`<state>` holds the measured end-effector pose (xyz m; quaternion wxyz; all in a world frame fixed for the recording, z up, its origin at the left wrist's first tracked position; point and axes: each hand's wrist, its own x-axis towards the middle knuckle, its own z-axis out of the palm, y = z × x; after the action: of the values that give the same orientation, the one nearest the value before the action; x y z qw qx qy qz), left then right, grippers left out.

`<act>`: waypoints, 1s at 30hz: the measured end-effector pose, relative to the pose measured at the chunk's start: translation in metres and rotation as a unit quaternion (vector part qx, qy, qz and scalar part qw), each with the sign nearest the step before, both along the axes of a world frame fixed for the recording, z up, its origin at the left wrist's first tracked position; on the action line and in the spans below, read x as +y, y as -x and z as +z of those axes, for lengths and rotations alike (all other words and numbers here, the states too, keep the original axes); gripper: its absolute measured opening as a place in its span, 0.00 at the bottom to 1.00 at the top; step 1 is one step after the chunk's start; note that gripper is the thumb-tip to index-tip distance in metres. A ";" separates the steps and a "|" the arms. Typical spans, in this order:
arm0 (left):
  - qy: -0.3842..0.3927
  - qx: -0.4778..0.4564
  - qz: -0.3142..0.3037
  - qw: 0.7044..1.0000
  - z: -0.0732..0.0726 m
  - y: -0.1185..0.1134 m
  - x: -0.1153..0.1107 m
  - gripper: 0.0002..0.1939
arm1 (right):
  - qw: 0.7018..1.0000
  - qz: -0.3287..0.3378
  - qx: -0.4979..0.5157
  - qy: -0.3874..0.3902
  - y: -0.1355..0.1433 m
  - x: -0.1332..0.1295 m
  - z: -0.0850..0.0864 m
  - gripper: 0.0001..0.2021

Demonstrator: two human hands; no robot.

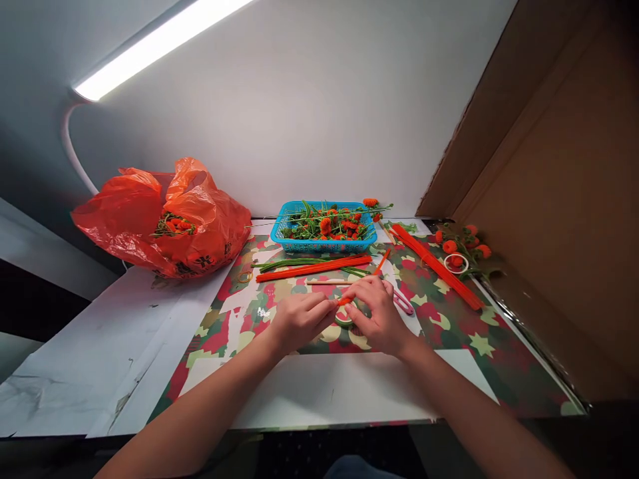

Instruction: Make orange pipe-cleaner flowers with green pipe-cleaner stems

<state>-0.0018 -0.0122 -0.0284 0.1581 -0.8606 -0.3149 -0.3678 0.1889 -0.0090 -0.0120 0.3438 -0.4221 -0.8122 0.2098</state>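
Note:
My left hand [305,318] and my right hand [378,313] meet over the middle of the table, fingers pinched together. Between them is an orange pipe cleaner [344,301], gripped by both. Its free end slants up beyond my right fingers. Under the fingertips lies a round green-rimmed thing [344,318], partly covered by my hands. Just past them rest a bundle of orange pipe cleaners [314,267], green pipe cleaners [294,263] and a thin wooden stick [327,282]. Pink-handled scissors [403,303] lie beside my right hand, mostly hidden.
A blue basket [324,247] of orange flowers with green stems stands at the back. At left is a red plastic bag [214,226] with more inside. Another orange bundle [439,269], a white ring [456,263] and loose flowers [450,247] lie right, beside a cardboard wall [549,199].

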 end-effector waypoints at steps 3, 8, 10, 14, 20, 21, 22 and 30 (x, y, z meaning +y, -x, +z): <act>-0.012 0.035 -0.009 0.999 0.001 0.000 0.000 0.11 | 0.999 -0.003 0.009 0.037 0.002 0.001 0.000 0.07; -0.014 0.051 -0.013 0.998 -0.001 0.001 0.001 0.11 | 0.997 -0.010 0.017 0.074 0.004 0.001 -0.001 0.07; -0.011 0.055 -0.013 0.998 -0.001 0.001 0.001 0.11 | 0.996 -0.013 0.017 0.083 0.005 0.001 -0.002 0.07; -0.019 0.057 -0.014 0.998 -0.002 0.001 0.001 0.10 | 0.995 -0.016 0.022 0.097 0.006 0.001 -0.004 0.07; -0.017 0.077 -0.004 0.997 -0.003 0.001 0.001 0.12 | 0.994 -0.025 0.025 0.108 0.007 0.001 -0.004 0.07; -0.015 0.084 0.001 0.996 -0.003 0.001 0.001 0.13 | 0.994 -0.027 0.023 0.107 0.007 0.001 -0.004 0.07; -0.013 0.089 0.005 0.996 -0.003 0.001 0.001 0.14 | 0.994 -0.027 0.019 0.107 0.007 0.001 -0.005 0.07; 0.090 0.050 -0.004 0.995 -0.004 0.000 0.002 0.15 | 0.997 -0.022 -0.008 0.076 0.007 0.001 -0.008 0.06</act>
<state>-0.0020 -0.0103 -0.0320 0.0935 -0.8900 -0.3348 -0.2950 0.1824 -0.0075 -0.0200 0.3089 -0.4663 -0.7872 0.2596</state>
